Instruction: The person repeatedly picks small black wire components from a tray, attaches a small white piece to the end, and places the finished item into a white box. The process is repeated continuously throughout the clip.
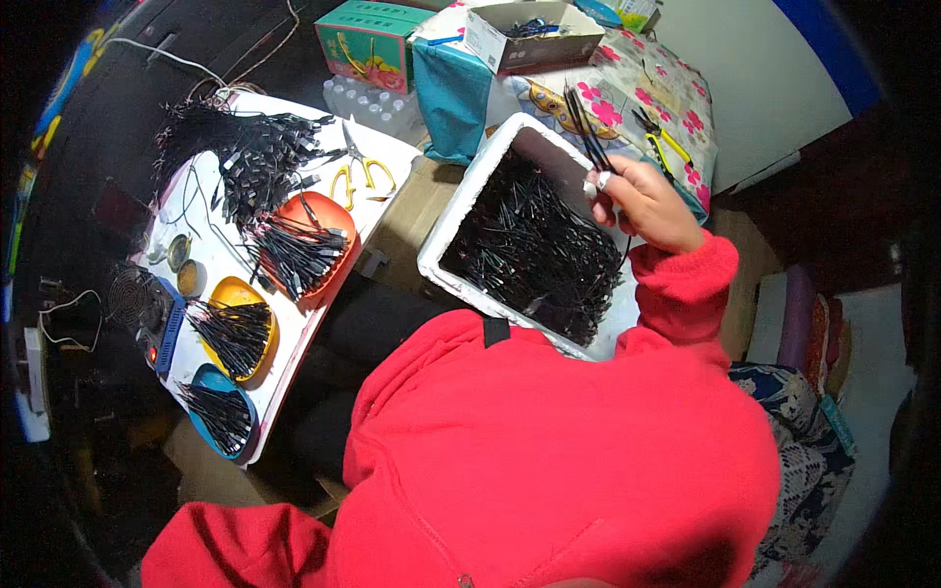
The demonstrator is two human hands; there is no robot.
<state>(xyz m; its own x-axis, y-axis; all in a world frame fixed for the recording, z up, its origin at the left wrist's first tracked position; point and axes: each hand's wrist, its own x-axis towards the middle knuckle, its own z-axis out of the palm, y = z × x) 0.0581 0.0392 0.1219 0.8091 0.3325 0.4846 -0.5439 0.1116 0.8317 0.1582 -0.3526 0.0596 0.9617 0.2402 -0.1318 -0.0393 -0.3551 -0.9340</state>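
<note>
My right hand [649, 201], with white wraps on its fingers, is closed around a few thin black cables [582, 125] that stick up from its grip. It is raised over the right side of a white foam box [461, 201]. Inside the box lies a tangled heap of short black cables [534, 245]. One thin strand hangs below the hand toward the box's edge. Of my left arm only the red sleeve [235, 544] shows at the lower left; the hand itself is out of the picture.
Left, a white table [392, 147] bears a cable pile [245, 157], yellow-handled scissors [359, 174], cable-filled red [338, 218], yellow [263, 365] and blue [235, 449] dishes, and a blue-edged fan device [147, 314]. Beyond the box, a flowered cloth [676, 98] carries yellow-handled pliers [667, 142] and a carton [559, 54].
</note>
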